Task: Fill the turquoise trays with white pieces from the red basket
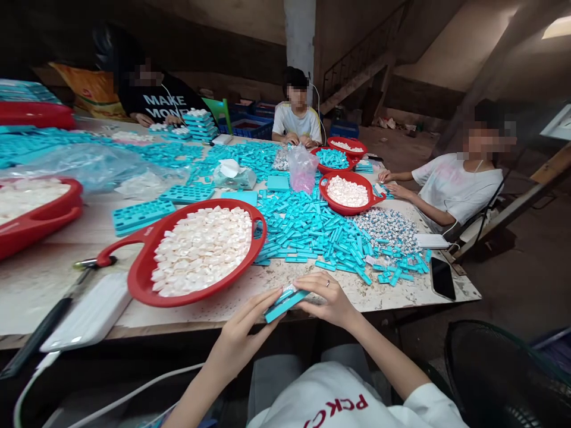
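Note:
My left hand [243, 336] and my right hand [328, 297] meet at the near table edge, both closed on a small turquoise plastic strip [285, 302] that is tilted up to the right. A ring shows on my right hand. Just beyond them stands a big red basin [143, 270] full of small white pieces [203, 246]. To its right lies a wide heap of loose turquoise strips [312, 229].
A white power bank [89, 312] and a dark tool lie at the near left, a black phone [442, 277] at the right edge. Three other people sit around the table with red bowls [348, 193], turquoise trays [143, 214] and plastic bags. A black fan [499, 374] stands at lower right.

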Motion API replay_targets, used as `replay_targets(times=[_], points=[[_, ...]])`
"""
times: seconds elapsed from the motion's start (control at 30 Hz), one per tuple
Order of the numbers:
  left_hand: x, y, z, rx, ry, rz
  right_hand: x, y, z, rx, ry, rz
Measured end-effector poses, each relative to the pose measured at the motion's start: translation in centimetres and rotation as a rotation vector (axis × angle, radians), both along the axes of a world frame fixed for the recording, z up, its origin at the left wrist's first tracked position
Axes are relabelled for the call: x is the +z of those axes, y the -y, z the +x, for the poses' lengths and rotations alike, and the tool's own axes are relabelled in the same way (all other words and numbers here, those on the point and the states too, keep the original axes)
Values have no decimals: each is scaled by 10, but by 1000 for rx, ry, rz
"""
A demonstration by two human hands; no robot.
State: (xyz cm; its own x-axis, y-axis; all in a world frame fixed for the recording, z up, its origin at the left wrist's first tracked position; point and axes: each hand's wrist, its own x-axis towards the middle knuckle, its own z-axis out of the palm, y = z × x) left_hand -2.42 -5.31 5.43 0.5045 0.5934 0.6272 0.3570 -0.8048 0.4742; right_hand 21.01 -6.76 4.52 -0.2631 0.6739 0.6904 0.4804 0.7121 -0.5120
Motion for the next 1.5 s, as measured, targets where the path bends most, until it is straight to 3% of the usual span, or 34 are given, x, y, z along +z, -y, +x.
replay_targets(times=[0.33, 0.47, 0.67, 0.77, 0.87, 1.03, 1.2, 1.37, 1.5], points=[[-16, 1, -3, -23, -33, 19, 10, 1, 0, 28, 190, -147], [-15, 1, -2, -28, -48, 71, 9, 5, 2, 7, 242, -182], [-7, 5, 14, 122, -158, 345, 6, 11, 17, -102, 97, -121], [-16, 3, 29, 136, -210, 423, 4, 10, 33, -159, 44, -135], [-37, -1, 48, 85, -255, 371, -1, 8, 54, -220, 66, -202], [-67, -3, 87, 28, -284, 185, -13, 6, 97, -374, 94, -347], [-64, 3, 105, -3, -168, -46, -21, -14, 148, -802, 122, -506], [-60, -2, 77, 41, -33, -149, -17, -56, 202, -1147, 343, -518], [-66, -15, 32, 125, 11, -109, -14, -77, 235, -1143, 430, -562]])
